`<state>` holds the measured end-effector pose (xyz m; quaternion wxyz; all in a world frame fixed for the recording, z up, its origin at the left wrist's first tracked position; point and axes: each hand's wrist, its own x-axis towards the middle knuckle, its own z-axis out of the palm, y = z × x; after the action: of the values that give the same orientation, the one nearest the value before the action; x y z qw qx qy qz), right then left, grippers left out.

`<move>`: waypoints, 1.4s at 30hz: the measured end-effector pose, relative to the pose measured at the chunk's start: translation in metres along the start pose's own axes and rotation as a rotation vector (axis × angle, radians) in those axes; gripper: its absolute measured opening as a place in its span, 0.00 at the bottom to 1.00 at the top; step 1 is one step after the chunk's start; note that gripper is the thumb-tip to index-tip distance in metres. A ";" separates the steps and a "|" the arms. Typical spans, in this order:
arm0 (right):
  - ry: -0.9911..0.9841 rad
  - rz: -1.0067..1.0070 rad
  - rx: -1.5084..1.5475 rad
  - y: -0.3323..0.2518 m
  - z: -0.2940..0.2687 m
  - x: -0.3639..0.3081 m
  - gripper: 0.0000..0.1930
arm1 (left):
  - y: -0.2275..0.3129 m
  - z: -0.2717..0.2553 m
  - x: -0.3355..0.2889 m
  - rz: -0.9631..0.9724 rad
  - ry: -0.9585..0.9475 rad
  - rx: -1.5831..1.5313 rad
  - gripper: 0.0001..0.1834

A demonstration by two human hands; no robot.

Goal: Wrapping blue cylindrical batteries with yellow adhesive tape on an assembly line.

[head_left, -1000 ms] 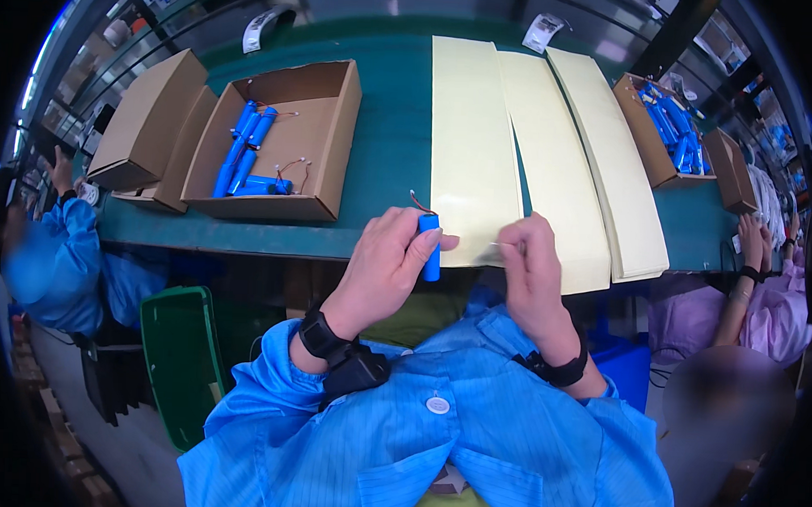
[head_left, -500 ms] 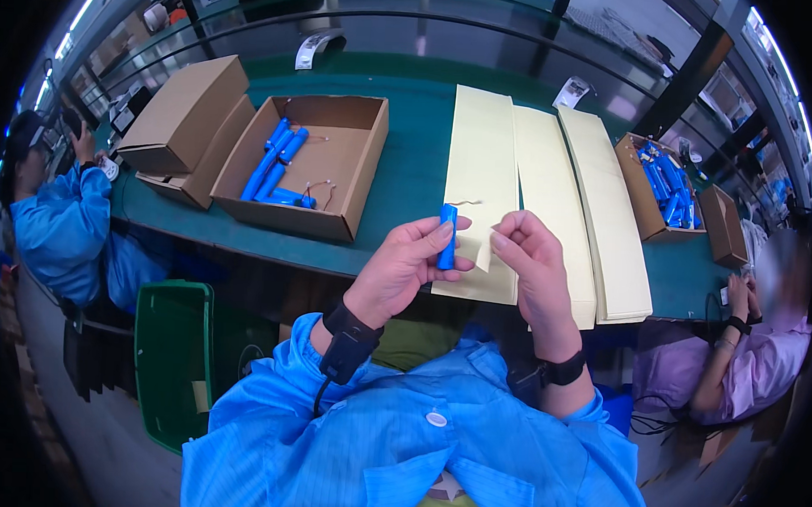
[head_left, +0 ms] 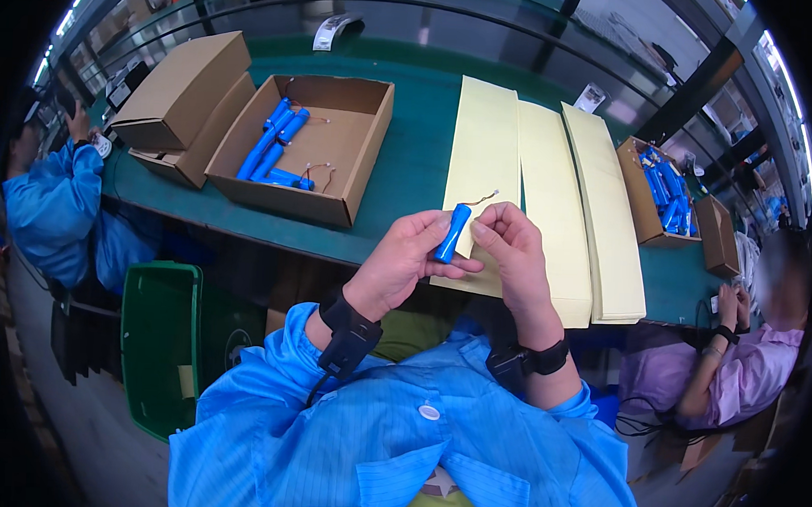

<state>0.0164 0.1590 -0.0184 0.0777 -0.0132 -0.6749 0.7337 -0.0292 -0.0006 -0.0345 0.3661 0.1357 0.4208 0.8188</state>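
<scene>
My left hand (head_left: 400, 256) grips a blue cylindrical battery pack (head_left: 453, 232) between thumb and fingers. The pack tilts, its top end leaning right, and a thin wire lead (head_left: 482, 200) with a small plug sticks out of that end. In my right hand (head_left: 518, 262), thumb and forefinger pinch a small pale yellow paper strip (head_left: 465, 243). The strip lies along the pack's right side; whether it touches is hard to see. Behind both hands, long pale yellow sheets (head_left: 488, 136) lie side by side on the green table (head_left: 411, 102).
An open cardboard box (head_left: 356, 153) with several blue packs stands left, beside stacked brown boxes (head_left: 184, 89). Another box (head_left: 638, 203) of blue packs is at the right. A green bin (head_left: 161, 352) stands below the table's left. Co-workers sit at either side (head_left: 50, 205), (head_left: 760, 355).
My right hand has moved left, bringing the yellow strip up to the battery pack. The pack has tilted from upright to leaning right. The view has shifted slightly.
</scene>
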 end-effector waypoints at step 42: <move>-0.510 -0.053 1.015 0.009 0.001 -0.028 0.24 | 0.010 0.060 -0.020 -0.204 -0.423 -0.139 0.16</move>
<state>0.0433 0.1533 -0.0297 -0.0724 0.2203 -0.2354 0.9438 0.0118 0.0167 0.0119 0.5353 0.2354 0.2890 0.7580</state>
